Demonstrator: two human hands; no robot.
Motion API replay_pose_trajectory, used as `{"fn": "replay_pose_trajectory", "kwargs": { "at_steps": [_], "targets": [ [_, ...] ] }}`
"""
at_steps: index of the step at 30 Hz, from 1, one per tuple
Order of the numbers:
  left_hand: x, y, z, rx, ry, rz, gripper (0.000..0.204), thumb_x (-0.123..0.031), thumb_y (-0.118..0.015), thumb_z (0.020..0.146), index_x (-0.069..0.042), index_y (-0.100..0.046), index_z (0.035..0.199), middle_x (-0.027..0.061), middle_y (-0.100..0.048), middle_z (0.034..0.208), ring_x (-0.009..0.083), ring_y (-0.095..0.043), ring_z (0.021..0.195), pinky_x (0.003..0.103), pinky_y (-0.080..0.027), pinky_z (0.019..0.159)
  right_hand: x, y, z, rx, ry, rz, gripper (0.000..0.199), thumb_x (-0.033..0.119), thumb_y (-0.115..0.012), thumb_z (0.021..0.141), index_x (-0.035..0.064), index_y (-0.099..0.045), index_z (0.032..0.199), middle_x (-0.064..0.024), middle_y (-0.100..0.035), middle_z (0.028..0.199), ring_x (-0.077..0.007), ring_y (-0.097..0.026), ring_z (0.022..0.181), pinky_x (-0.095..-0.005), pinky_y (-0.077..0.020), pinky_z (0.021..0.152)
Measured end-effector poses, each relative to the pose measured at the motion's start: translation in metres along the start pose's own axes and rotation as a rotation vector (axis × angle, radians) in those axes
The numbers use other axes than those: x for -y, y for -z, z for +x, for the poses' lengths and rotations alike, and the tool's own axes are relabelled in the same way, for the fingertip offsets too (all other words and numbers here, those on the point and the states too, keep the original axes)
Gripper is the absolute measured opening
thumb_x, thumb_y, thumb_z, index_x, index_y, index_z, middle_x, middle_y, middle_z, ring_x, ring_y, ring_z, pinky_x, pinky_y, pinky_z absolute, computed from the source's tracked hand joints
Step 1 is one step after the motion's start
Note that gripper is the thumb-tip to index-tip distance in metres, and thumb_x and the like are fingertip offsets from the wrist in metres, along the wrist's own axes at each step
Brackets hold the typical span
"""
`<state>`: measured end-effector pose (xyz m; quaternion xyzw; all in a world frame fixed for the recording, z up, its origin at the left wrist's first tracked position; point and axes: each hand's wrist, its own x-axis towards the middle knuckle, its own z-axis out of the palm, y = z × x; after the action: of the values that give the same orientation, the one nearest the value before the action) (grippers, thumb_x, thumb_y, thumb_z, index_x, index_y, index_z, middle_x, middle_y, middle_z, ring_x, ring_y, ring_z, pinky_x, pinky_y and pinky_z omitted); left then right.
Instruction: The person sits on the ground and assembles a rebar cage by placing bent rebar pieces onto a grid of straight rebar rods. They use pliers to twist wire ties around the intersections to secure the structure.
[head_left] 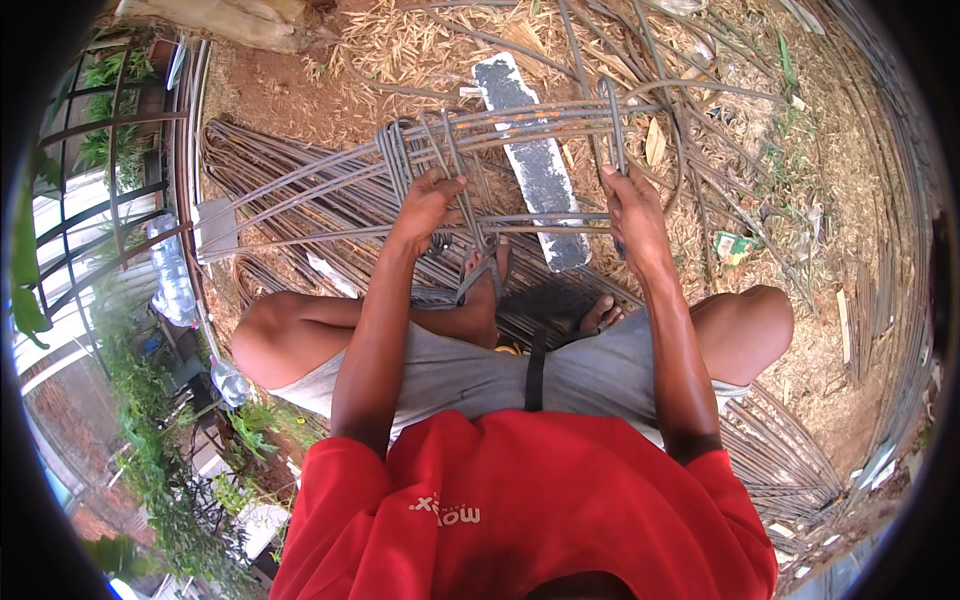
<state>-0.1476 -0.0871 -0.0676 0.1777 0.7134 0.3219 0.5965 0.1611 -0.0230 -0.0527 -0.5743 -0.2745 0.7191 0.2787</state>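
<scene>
Long steel reinforcing bars (340, 160) run across in front of me, forming a cage with bent stirrups around them. My left hand (432, 205) is closed on a stirrup (455, 150), just right of a cluster of stirrups (393, 158) bunched on the bars. To the right, my right hand (632, 205) is closed around the near side of another stirrup (608, 95), which stands upright around the bars. A small dark tip shows below my right fingers; I cannot tell what it belongs to.
A worn grey-and-white board (540, 170) lies under the bars. Many loose rods (290, 185) spread over the ground beneath and beside my legs. A log (225, 22) lies at the far left. Plastic bottles (172, 275) and a metal grille (110, 120) are on the left.
</scene>
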Motion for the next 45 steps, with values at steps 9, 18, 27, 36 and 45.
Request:
{"fn": "replay_pose_trajectory", "kwargs": {
  "at_steps": [9,18,27,36,45],
  "targets": [
    [0.000,0.011,0.005,0.020,-0.039,0.410,0.046,-0.035,-0.072,0.104,0.006,-0.067,0.124,0.0133,-0.074,0.111,0.0219,-0.072,0.101,0.035,-0.058,0.089,-0.015,0.006,0.017,0.107,0.072,-0.216,0.039,0.037,-0.059,0.111,0.0002,-0.068,0.101,-0.0079,-0.069,0.073,-0.0152,-0.064,0.061,-0.0312,-0.0515,0.060],
    [-0.011,0.015,-0.019,0.061,-0.015,0.874,0.065,-0.055,-0.070,0.100,0.005,-0.072,0.127,0.0245,-0.077,0.114,0.0339,-0.073,0.110,0.039,-0.054,0.100,-0.013,0.003,0.018,0.072,0.178,-0.496,0.039,0.034,-0.064,0.104,-0.0027,-0.076,0.105,-0.0158,-0.078,0.088,-0.0296,-0.072,0.078,-0.0417,-0.0560,0.077],
    [-0.015,0.013,-0.001,0.015,-0.073,1.097,0.062,-0.053,-0.074,0.096,0.007,-0.074,0.111,0.0190,-0.076,0.100,0.0303,-0.072,0.097,0.036,-0.054,0.094,0.000,0.023,0.015,-0.049,0.389,-0.992,0.037,0.032,-0.072,0.095,0.0027,-0.081,0.115,-0.0270,-0.073,0.108,-0.0454,-0.070,0.105,-0.0519,-0.0544,0.095],
    [-0.029,0.017,0.025,0.051,-0.036,0.767,0.046,-0.038,-0.074,0.102,0.007,-0.072,0.101,0.0116,-0.072,0.092,0.0203,-0.073,0.088,0.030,-0.057,0.077,0.108,0.148,-0.075,-0.573,0.816,-0.193,0.033,0.032,-0.075,0.100,-0.0005,-0.080,0.104,-0.0083,-0.077,0.090,-0.0165,-0.070,0.083,-0.0319,-0.0542,0.076],
    [-0.123,0.029,0.025,-0.004,-0.006,0.952,0.062,-0.054,-0.069,0.104,0.003,-0.068,0.127,0.0182,-0.077,0.113,0.0253,-0.075,0.096,0.037,-0.058,0.086,-0.105,0.289,-0.152,-1.206,0.013,-0.008,0.029,0.024,-0.067,0.097,0.0000,-0.076,0.111,-0.0137,-0.077,0.094,-0.0191,-0.069,0.085,-0.0372,-0.0557,0.080]
  ]
}}
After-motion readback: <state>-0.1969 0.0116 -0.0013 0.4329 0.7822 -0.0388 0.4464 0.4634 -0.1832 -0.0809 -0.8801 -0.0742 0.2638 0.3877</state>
